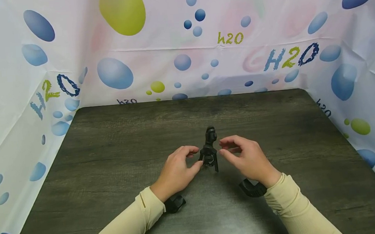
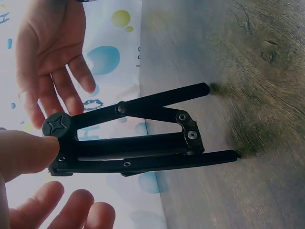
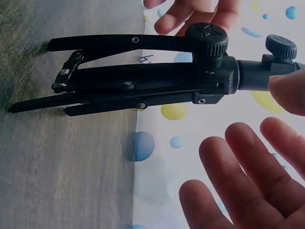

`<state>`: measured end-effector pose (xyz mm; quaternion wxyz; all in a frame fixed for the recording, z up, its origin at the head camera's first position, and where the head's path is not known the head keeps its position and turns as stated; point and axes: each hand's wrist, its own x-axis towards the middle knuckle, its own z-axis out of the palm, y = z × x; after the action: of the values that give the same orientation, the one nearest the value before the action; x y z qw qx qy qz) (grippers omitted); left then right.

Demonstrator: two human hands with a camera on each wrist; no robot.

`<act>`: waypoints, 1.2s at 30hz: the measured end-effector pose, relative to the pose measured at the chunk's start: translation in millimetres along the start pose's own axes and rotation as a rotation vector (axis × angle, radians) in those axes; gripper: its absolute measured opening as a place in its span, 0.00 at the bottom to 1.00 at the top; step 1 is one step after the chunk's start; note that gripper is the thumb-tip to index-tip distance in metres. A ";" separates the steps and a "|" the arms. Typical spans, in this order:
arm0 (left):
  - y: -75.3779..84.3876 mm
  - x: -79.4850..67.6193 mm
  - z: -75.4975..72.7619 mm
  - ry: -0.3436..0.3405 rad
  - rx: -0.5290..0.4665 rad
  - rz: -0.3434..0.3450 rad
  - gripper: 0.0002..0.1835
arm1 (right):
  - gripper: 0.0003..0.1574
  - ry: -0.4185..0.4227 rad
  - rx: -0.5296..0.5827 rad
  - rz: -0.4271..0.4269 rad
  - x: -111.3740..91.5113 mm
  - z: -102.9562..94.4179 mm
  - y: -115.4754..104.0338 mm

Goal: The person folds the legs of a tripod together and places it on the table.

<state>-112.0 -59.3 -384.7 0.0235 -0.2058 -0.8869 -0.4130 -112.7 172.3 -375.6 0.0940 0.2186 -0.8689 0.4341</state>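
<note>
1. I have the left grip (image 1: 175, 168) released, its fingers loosely bent at the left side of a small black tripod (image 1: 209, 150); in the left wrist view its thumb (image 2: 28, 155) overlaps a round knob (image 2: 59, 125) with a raised star, and I cannot tell whether they touch.
2. My right grip (image 1: 249, 158) is released too, fingers relaxed and slightly spread, just beside the tripod's upper part on the right.
3. The tripod stands upright on the dark wood-grain desk (image 1: 110, 157), between both grips, its legs (image 3: 109, 43) only slightly spread.
4. From the right wrist I see a smaller upper knob (image 3: 281, 46) on the column above the star knob.
5. A black device (image 1: 175, 204) sits under the left wrist and another black band (image 1: 252, 188) by the right, next to cream sleeves (image 1: 126, 221).
6. Behind the desk hangs a white backdrop (image 1: 160, 41) with blue and green spots and "H2O" lettering.
</note>
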 end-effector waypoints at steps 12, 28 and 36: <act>3.3 -3.1 -1.9 0.001 -0.063 -0.003 0.18 | 0.13 -0.005 -0.007 0.010 -3.5 2.1 3.5; 4.3 -2.3 -0.3 0.015 -0.107 0.009 0.18 | 0.08 -0.031 -0.043 0.032 -10.8 17.0 12.9; 5.6 -1.7 0.9 0.016 -0.129 0.016 0.18 | 0.08 -0.059 -0.066 0.095 -13.8 24.1 16.0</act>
<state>-108.2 -56.0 -381.6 0.0204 -0.2107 -0.8565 -0.4708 -107.2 165.7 -406.4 0.0548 0.1868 -0.8945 0.4024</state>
